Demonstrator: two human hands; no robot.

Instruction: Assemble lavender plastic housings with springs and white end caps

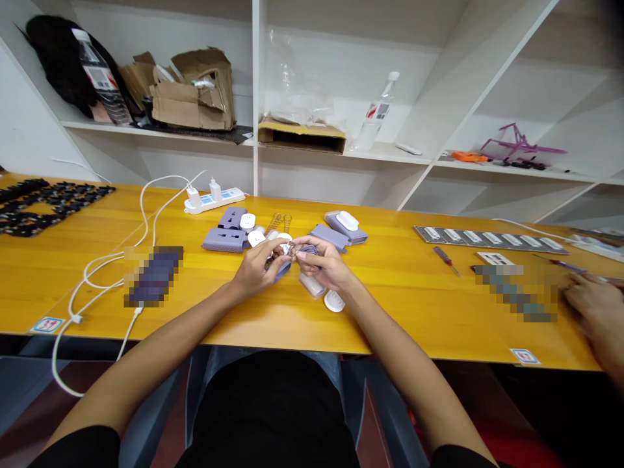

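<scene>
The person's left hand [258,266] and right hand [325,263] meet above the bench, fingers bent and pinching a small metallic-and-white part [287,249] between the fingertips. Its details are mostly covered; cannot tell exactly what it is. The two-handed pinch probably keeps so small a part steady, and holding it up off the yellow wood-grain table [234,325] likely leaves room for the fingers.

Behind the left hand, a lavender plastic housing with slots [223,240] lies flat, so it probably won't roll. Next to it, a white round-cornered plastic cap [247,221]. Beyond the hands, thin wire coil springs [287,224] stand near each other, within reach. Past the right hand, a white oval plastic lid [348,221] rests on a lavender plastic shell [358,234], perhaps to keep parts together. Nearer the body, a white round plastic disc [334,301] lies beside the right wrist, beside a pale rounded block [312,285], both apparently set close for easy pickup.
</scene>
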